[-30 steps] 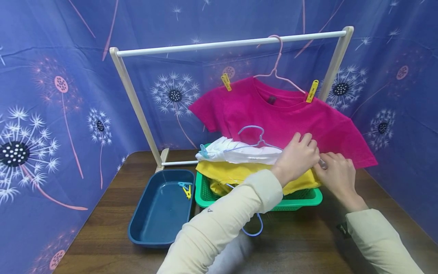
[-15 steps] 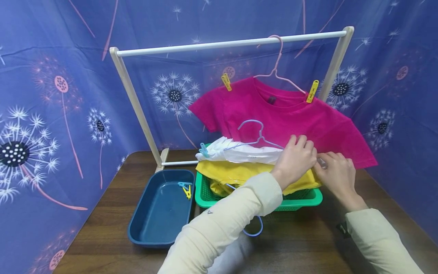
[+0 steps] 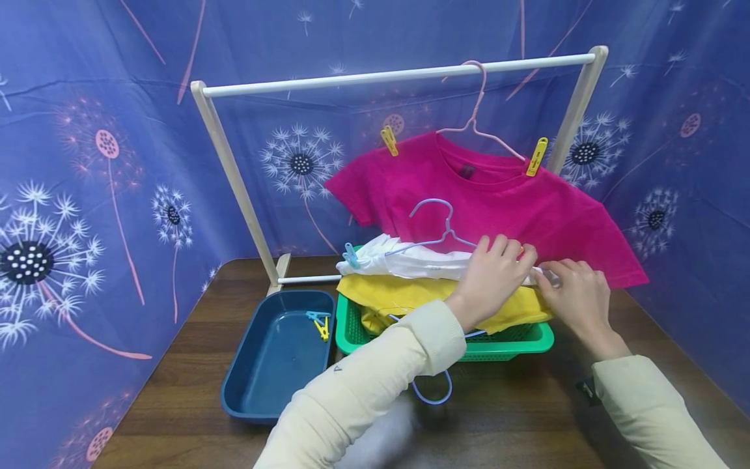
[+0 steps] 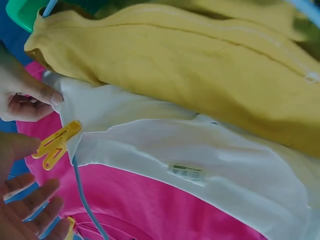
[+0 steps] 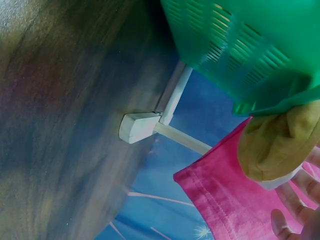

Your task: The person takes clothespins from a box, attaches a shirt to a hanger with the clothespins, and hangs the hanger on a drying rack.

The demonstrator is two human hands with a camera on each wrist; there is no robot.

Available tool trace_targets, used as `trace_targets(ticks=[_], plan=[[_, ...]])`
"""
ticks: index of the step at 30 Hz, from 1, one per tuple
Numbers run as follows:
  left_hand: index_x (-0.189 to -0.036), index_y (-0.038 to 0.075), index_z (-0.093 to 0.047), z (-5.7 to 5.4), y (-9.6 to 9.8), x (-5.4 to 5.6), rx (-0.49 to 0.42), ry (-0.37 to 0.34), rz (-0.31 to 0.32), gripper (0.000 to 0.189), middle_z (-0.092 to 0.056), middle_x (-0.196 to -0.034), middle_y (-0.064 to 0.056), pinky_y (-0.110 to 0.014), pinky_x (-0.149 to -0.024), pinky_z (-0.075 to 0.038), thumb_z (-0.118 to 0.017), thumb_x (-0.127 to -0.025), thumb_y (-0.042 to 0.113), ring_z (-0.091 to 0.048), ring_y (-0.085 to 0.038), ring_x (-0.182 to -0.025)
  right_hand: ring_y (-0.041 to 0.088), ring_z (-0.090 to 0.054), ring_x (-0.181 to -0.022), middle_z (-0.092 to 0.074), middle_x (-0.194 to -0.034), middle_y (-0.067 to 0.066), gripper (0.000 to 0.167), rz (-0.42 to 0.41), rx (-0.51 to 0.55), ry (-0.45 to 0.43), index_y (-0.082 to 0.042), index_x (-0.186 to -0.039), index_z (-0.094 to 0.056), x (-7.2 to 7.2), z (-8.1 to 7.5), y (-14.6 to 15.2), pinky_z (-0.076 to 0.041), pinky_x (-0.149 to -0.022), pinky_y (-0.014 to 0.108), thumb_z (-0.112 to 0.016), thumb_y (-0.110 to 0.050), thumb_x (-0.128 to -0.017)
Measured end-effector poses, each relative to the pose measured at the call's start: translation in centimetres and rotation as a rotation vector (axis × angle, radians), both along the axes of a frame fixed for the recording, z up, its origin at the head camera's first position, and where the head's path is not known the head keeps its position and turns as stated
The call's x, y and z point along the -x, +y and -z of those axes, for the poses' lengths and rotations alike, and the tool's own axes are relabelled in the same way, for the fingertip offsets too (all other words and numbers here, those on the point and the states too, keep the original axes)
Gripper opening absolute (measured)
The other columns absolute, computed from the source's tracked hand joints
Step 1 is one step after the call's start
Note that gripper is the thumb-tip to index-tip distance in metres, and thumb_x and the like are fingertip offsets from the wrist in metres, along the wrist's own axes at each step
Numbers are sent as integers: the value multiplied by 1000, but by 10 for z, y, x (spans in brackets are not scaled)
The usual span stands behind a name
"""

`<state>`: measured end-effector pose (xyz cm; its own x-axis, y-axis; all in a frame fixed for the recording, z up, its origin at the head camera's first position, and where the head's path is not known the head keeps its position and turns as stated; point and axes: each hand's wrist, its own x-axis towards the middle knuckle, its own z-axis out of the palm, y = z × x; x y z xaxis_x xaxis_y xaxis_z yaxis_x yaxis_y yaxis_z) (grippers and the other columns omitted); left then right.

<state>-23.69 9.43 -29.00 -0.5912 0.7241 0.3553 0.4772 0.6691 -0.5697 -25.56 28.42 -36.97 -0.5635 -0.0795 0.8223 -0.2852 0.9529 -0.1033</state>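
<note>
Blue tray [image 3: 287, 368] far left on brown table [image 3: 193, 365], holding a blue clip and a yellow one. Next, green basket [image 3: 504, 348], yellow garment [image 3: 381, 293] lying across it. White shirt [image 3: 422, 264] on blue hanger [image 3: 448, 227] lies just behind the yellow garment, light-blue clip [image 3: 351, 255] at its left end. Left hand [image 3: 491, 277] over shirt's right part, fingers spread and relaxed, thumb at the yellow clip [image 4: 60, 137] on shirt's corner; contact unclear. Right hand [image 3: 577, 296] just beside, at shirt's right end, pinching white cloth between thumb and curled finger. Behind, pink shirt [image 3: 480, 202] hangs from rack [image 3: 351, 79], one sleeve extending right past right hand.
</note>
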Motion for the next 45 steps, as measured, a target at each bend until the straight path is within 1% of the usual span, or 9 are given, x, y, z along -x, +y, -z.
trace_targets(ticks=[12,17,20,23,26,28,33,40,45], plan=[[-124,18,-41,11,-39,-11,-82,-16,-36,74,-56,-113,3,-28,-85,-43,-76,-65,44,-51,-15,-104,38,-56,-71,-67,-81,20,27,-14,13,-2,-2,-88,-69,0,1,1,-37,-52,45,-72,-22,-70],[-119,16,-42,15,-59,-13,-124,-47,-74,72,-56,-110,2,-30,-86,-41,-78,-63,44,-51,-16,-101,38,-56,-72,-67,-82,19,27,-6,17,-12,-3,-89,-69,0,0,1,-36,-53,45,-71,-23,-70],[-112,16,-46,18,-71,-11,-173,-31,-90,56,-58,-105,2,-31,-85,-41,-74,-69,39,-52,-17,-98,38,-56,-71,-67,-80,19,27,-7,11,1,-3,-88,-69,0,1,1,-36,-52,45,-72,-23,-70],[-105,17,-51,21,-83,-8,-241,25,-91,34,-60,-99,3,-31,-83,-42,-65,-77,31,-55,-17,-94,38,-56,-71,-67,-80,19,27,-7,10,4,-3,-89,-69,1,1,1,-37,-52,45,-72,-23,-70],[-102,17,-54,22,-95,-5,-300,70,-93,24,-61,-97,1,-31,-81,-43,-61,-81,25,-56,-18,-93,38,-56,-72,-67,-82,20,27,-3,13,-10,-2,-89,-69,1,0,0,-37,-53,46,-71,-23,-71],[-101,16,-54,22,-103,-4,-326,66,-106,24,-61,-96,0,-31,-81,-43,-61,-81,24,-56,-18,-93,38,-56,-73,-67,-83,20,28,0,17,-21,-2,-90,-69,1,0,0,-37,-54,46,-71,-22,-71],[-101,14,-53,20,-124,1,-382,1,-152,27,-60,-93,-2,-34,-84,-44,-64,-80,26,-54,-20,-94,38,-56,-74,-67,-84,20,28,9,20,-43,-2,-91,-69,0,-1,0,-38,-55,47,-70,-23,-72],[-110,11,-54,21,-154,9,-481,75,-160,33,-62,-98,-5,-37,-84,-45,-61,-83,27,-55,-23,-96,39,-56,-74,-66,-85,21,28,15,21,-63,-2,-91,-69,-1,-2,-1,-38,-55,46,-70,-22,-72],[-114,8,-54,21,-173,15,-533,74,-186,36,-61,-99,-8,-39,-81,-45,-62,-84,25,-54,-26,-95,39,-56,-74,-66,-85,21,27,15,25,-59,-1,-91,-69,-1,-1,-2,-38,-55,46,-70,-21,-72]])
